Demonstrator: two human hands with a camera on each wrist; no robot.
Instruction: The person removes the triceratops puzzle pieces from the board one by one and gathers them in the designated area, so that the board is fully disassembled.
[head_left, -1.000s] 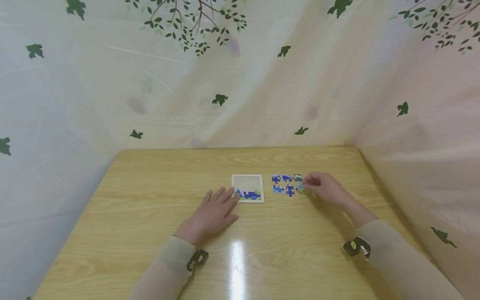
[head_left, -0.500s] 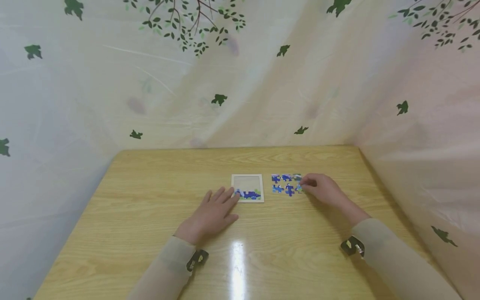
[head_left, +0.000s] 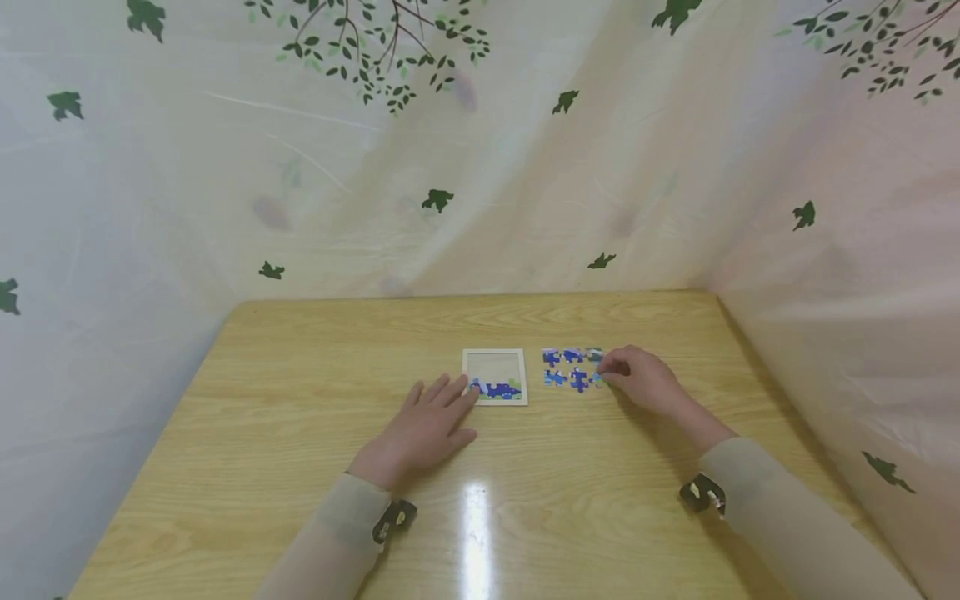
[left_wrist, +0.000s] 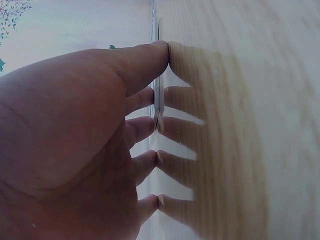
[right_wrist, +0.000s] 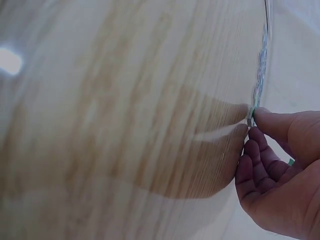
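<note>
My left hand [head_left: 420, 432] lies spread on the table, its fingertips on the lower left edge of a white square puzzle frame [head_left: 524, 379]. The left wrist view shows the same fingers [left_wrist: 142, 127] straight, some over the frame's thin edge [left_wrist: 158, 95]. Along the bottom of the frame sits a strip of joined blue and green pieces [head_left: 501, 390]. Right of the frame, several loose jigsaw pieces [head_left: 573, 356] lie in two rows. At their right end my right hand [head_left: 645, 382] pinches a green-edged jigsaw piece [right_wrist: 251, 116] between thumb and curled fingers, mostly hidden.
The wooden table [head_left: 300, 350] carries the frame and pieces near its middle and right. A pale curtain [head_left: 495, 233] with leaf prints hangs behind and along both sides. Each sleeve has a small dark camera [head_left: 393, 521] at the wrist.
My right hand has shifted slightly left, toward the loose pieces, with its fingers at the rightmost lower piece. The left hand and the frame have stayed put.
</note>
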